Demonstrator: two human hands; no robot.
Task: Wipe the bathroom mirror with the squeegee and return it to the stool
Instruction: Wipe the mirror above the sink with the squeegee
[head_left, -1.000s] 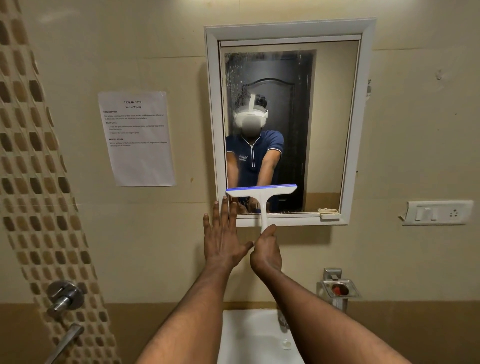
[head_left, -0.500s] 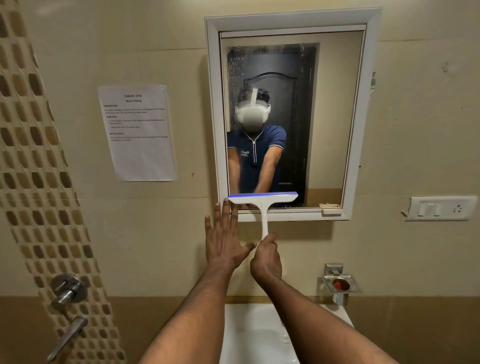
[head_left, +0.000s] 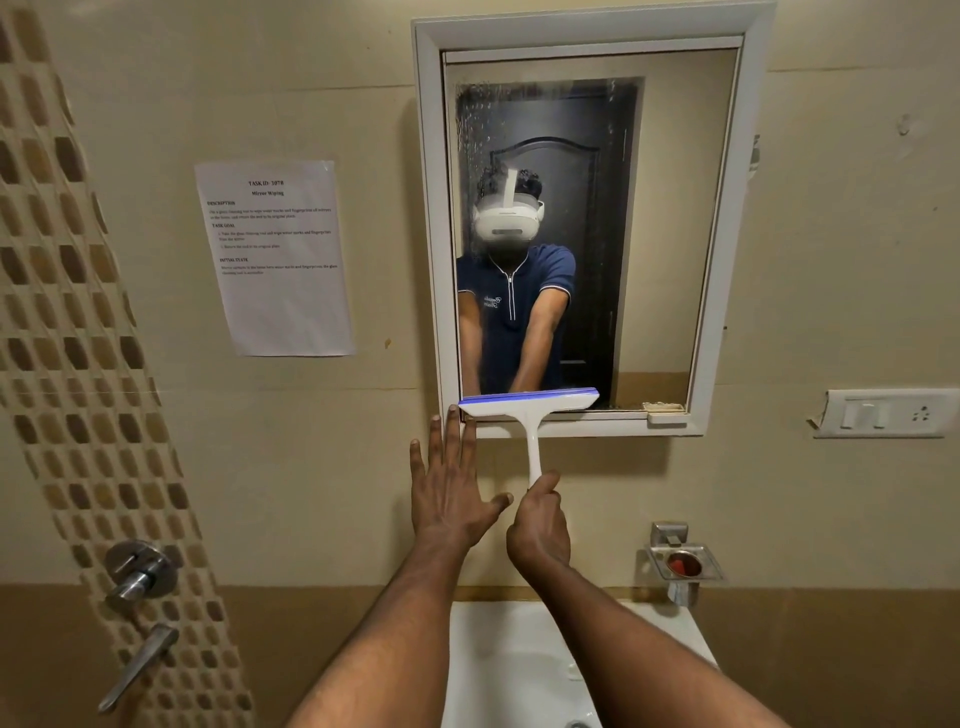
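A white squeegee (head_left: 530, 410) with a blue blade lies across the bottom left of the white-framed mirror (head_left: 665, 234), its blade level with the lower frame rail. My right hand (head_left: 537, 525) grips the lower end of its handle. Flat against the wall beside it is my left hand (head_left: 452, 491), fingers spread, fingertips touching the frame's lower left corner. Water drops remain along the mirror's top and upper left. No stool is in view.
A white basin (head_left: 519, 670) sits below my arms. A metal soap dish (head_left: 683, 564) hangs right of it, a switch plate (head_left: 883, 413) further right. A printed sheet (head_left: 275, 257) is taped left of the mirror. Chrome tap handles (head_left: 137, 571) project at the lower left.
The squeegee has slid down the glass from above the lower rail to the mirror's bottom edge, with my right hand lowering. The left hand stays flat on the wall.
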